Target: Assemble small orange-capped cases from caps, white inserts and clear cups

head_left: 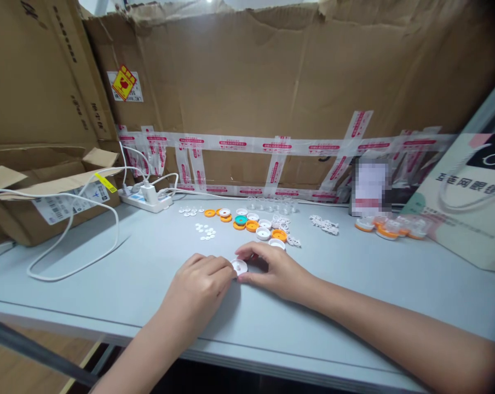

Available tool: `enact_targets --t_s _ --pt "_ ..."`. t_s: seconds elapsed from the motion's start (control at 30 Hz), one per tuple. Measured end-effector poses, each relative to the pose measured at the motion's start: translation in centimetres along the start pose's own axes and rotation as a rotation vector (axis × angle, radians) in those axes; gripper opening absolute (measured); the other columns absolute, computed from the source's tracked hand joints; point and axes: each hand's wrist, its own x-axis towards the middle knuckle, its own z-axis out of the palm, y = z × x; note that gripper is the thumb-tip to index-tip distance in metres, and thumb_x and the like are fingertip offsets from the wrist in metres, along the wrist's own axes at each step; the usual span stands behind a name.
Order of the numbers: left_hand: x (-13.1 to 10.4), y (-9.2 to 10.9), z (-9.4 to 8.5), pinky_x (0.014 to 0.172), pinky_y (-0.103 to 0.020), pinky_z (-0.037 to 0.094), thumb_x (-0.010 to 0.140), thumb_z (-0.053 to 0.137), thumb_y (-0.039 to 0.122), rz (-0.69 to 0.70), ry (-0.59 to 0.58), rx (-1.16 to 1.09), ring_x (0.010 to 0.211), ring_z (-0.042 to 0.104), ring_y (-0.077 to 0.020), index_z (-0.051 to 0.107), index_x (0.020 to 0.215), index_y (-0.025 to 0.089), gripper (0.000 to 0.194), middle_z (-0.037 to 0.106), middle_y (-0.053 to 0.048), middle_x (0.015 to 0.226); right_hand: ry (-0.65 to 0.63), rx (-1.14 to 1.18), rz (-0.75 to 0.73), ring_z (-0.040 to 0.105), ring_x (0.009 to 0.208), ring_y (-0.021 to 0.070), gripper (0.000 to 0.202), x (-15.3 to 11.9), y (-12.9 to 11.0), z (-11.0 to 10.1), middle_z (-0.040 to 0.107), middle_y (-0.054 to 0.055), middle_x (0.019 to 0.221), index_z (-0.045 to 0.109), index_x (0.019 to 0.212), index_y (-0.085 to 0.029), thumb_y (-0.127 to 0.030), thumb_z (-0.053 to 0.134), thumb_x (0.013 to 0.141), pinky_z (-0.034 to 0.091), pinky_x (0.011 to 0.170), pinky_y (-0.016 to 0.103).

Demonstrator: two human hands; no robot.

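A round white plastic part point(240, 267) is between my two hands near the middle of the table. My left hand point(208, 276) has its fingers closed at the part's left edge. From the right, my right hand point(274, 268) curves round the same part, thumb in front and fingers behind. Just beyond stand several round cups, white point(263, 233) and orange point(278, 235), with a green disc point(241, 220) on one. Small white discs point(206, 231) lie to the left of them, and clear round parts point(272, 204) sit behind.
White strings point(324, 225) and finished-looking orange and white pieces point(387, 227) lie to the right. A power strip point(147, 200) with loose cables, an open carton point(58, 197) and a paper bag point(473, 208) flank the grey table point(313, 328). A large carton point(247, 82) stands behind.
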Motion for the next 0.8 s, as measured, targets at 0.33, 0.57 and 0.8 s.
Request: enact_targets --t_s 0.33,0.57,0.8 --pt "-0.42 -0.10 0.13 0.069 -0.029 0.041 0.086 0.046 0.010 -0.012 0.029 -0.063 0.070 0.064 -0.0143 0.066 0.085 0.019 0.022 0.071 0.000 0.082 -0.005 0.004 -0.005 0.059 0.088 0.0176 0.028 0.07 -0.02 0.09 0.065 0.004 0.094 0.058 0.096 -0.019 -0.027 0.070 0.072 0.047 0.079 0.031" --pt "-0.85 -0.62 0.35 0.070 -0.030 0.042 0.083 0.052 0.008 -0.024 0.004 -0.165 0.076 0.065 -0.0154 0.066 0.090 0.020 0.020 0.071 0.000 0.088 -0.004 0.000 -0.002 0.059 0.086 0.0163 0.026 0.08 0.00 -0.04 0.065 0.003 0.092 0.058 0.093 -0.018 -0.027 0.070 0.072 0.046 0.077 0.029" --pt "-0.97 -0.36 0.19 0.075 -0.031 0.042 0.084 0.049 0.007 -0.036 -0.023 -0.159 0.082 0.063 -0.0163 0.065 0.096 0.021 0.025 0.069 -0.001 0.094 -0.003 -0.008 -0.013 0.059 0.085 0.0161 0.025 0.01 0.08 0.06 0.064 0.002 0.091 0.058 0.092 -0.018 -0.028 0.070 0.072 0.046 0.076 0.029"
